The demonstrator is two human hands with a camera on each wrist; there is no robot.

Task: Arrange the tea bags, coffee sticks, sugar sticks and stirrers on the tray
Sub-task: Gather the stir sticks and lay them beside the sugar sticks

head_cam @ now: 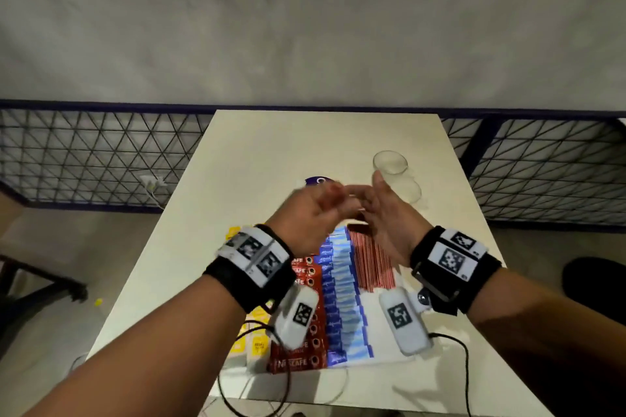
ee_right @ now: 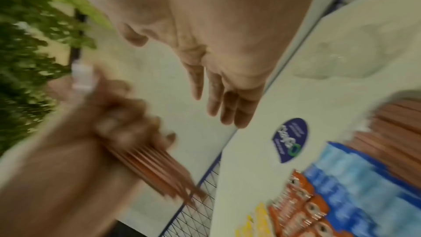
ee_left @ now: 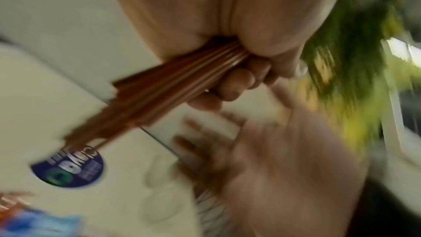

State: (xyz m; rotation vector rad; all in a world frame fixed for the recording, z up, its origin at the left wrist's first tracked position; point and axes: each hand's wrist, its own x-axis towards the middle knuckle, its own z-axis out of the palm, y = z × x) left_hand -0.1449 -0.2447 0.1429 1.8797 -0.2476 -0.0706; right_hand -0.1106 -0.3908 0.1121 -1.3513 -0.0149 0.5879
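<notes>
My left hand [head_cam: 315, 210] is raised over the far end of the white tray [head_cam: 384, 350] and grips a bundle of thin brown stirrers [ee_left: 170, 86] in its curled fingers [ee_left: 237, 82]. My right hand [head_cam: 382, 213] hovers just to its right, fingers straight and holding nothing, palm turned toward the bundle. On the tray lie rows of yellow tea bags [head_cam: 257, 345], red coffee sticks [head_cam: 310, 271], blue sugar sticks [head_cam: 342, 291] and more stirrers [head_cam: 371, 261]. My forearms hide part of the rows. Both wrist views are blurred.
A clear glass [head_cam: 389, 162] stands on the cream table beyond my right hand. A round blue sticker [head_cam: 316, 180] sits on the table just past the tray. Wire-mesh fencing [head_cam: 101, 152] runs behind the table, and cables hang over its near edge.
</notes>
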